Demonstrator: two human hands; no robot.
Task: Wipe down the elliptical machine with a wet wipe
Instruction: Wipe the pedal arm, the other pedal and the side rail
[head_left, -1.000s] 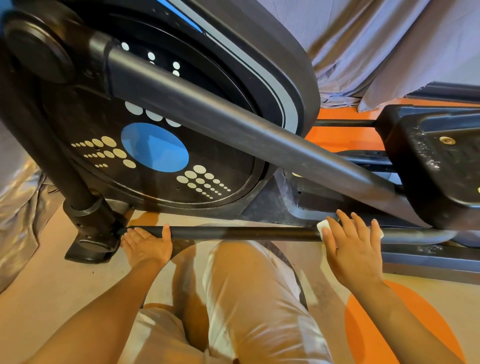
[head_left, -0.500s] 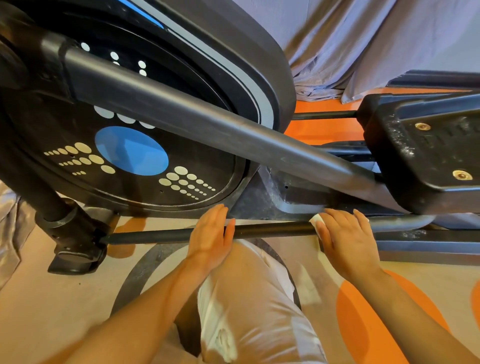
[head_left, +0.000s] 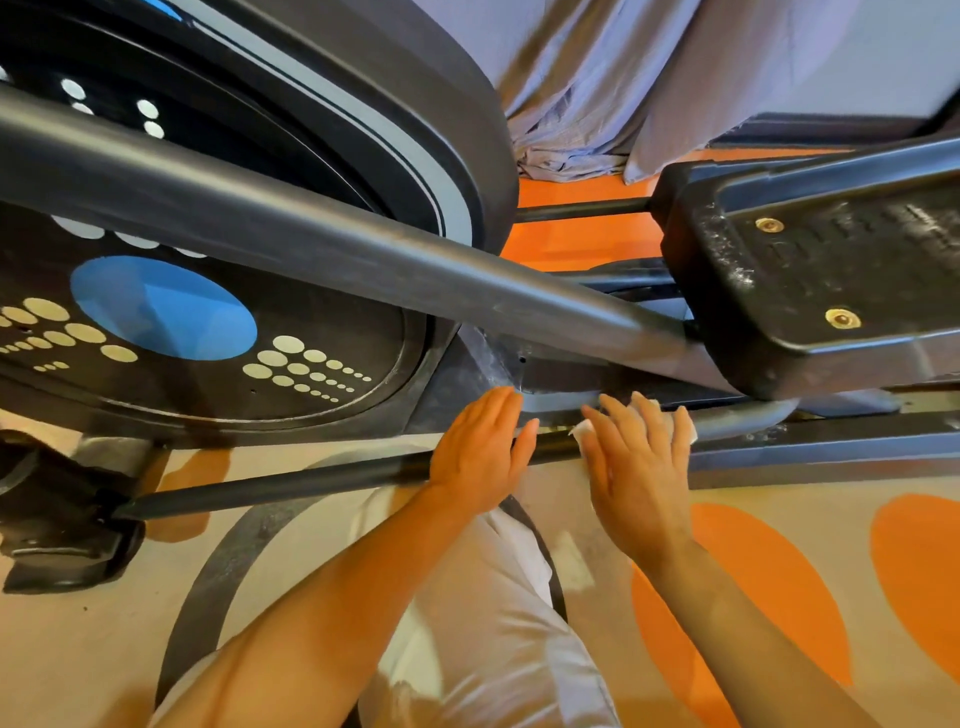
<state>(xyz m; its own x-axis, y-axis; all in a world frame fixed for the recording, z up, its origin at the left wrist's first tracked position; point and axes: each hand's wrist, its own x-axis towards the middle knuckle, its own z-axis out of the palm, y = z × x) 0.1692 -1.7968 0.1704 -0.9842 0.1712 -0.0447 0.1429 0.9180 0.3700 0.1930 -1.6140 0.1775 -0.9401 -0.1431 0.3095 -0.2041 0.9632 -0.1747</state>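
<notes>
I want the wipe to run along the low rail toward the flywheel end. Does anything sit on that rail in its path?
Yes. The left hand rests on the low rail, right beside the right hand pressing the wet wipe. Past the left hand, the rail looks bare up to its end bracket.

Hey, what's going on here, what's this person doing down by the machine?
A person is crouched beside an elliptical machine, cleaning its low horizontal bar. The right hand presses a white wet wipe onto the bar, fingers spread flat over it. The left hand rests on the same bar just beside it, fingers straight. The black foot pedal sits above, to the right.
</notes>
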